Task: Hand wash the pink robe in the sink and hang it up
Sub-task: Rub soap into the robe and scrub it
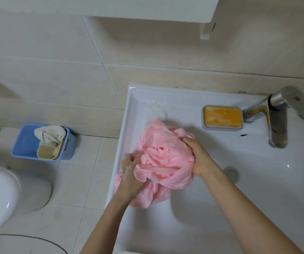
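White sink (211, 208) | both hands grip pink robe (163, 158) (bunched)

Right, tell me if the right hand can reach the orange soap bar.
Probably yes: the right hand grips the crumpled pink robe, but only bare white sink lies between it and the orange soap bar.

The left grip (131, 173), soapy, and the right grip (199, 154) each clutched the bunched pink robe (162, 154) at the left side of the white sink (202, 226). An orange soap bar (222, 116) lay beside the faucet (277, 125).
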### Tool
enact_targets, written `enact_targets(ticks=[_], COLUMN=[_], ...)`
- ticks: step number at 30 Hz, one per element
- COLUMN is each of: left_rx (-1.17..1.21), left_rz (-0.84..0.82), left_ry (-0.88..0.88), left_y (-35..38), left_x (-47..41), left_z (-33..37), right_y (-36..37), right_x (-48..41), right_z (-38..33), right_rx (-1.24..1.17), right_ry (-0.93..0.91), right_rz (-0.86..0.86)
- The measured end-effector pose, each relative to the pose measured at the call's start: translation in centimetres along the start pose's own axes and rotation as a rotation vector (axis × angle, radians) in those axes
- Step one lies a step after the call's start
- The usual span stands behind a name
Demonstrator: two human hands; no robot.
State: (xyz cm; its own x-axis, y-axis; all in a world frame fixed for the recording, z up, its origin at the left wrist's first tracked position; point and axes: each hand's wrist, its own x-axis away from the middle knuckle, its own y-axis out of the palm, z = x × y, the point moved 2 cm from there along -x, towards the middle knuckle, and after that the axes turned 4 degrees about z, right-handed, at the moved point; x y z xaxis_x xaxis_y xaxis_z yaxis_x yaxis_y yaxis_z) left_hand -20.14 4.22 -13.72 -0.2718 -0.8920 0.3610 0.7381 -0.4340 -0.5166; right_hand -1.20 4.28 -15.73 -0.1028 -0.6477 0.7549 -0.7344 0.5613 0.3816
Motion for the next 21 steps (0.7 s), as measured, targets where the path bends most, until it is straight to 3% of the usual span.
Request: enact_targets(ticks=[2,5,9,11,13,15,16,18,21], left_rx=[-0.009,0.078,0.171,0.096,-0.135,-0.415,-0.455,-0.459,-0.741], left_rz=[0.013,-0.124,-0.025,0.109,0.273,0.386,0.378,0.307,0.326], left_ry=[0.122,0.067,-0.062,-0.173,-0.098,-0.013,-0.01,0.029,0.129], left_y=[-0.5,-1.3,-2.5,-3.0,-2.3,-1.0,-0.3,1.3,2.5], left_x=[0.6,0.8,0.6,0.3,-0.6,-0.8,-0.8,-0.8,0.1], left_z=[0.6,0.6,0.4,0.1,-0.5,0.0,0.6,0.5,-0.3], right_y=[1.4,3.6,7.1,7.3,6.3,5.8,6.2,7.5,8.1], right_x=[0.9,0.8,1.1,-0.5,-2.2,-2.1,-2.1,-1.7,-2.6], right_z=[-0.2,-0.2,-1.9,-2.6,-2.9,-2.9,-2.5,-1.0,1.3], right_rx=[-0.077,-0.117,-0.009,0.217,0.581,0.757,0.779,0.92,1.375], right_ry=[0.013,0.009,-0.009,-0.108,-0.288,-0.489,-0.535,-0.569,-0.655], right_rz=[-0.097,-0.153,-0.271,-0.199,0.164,0.485,0.496,0.35,0.249])
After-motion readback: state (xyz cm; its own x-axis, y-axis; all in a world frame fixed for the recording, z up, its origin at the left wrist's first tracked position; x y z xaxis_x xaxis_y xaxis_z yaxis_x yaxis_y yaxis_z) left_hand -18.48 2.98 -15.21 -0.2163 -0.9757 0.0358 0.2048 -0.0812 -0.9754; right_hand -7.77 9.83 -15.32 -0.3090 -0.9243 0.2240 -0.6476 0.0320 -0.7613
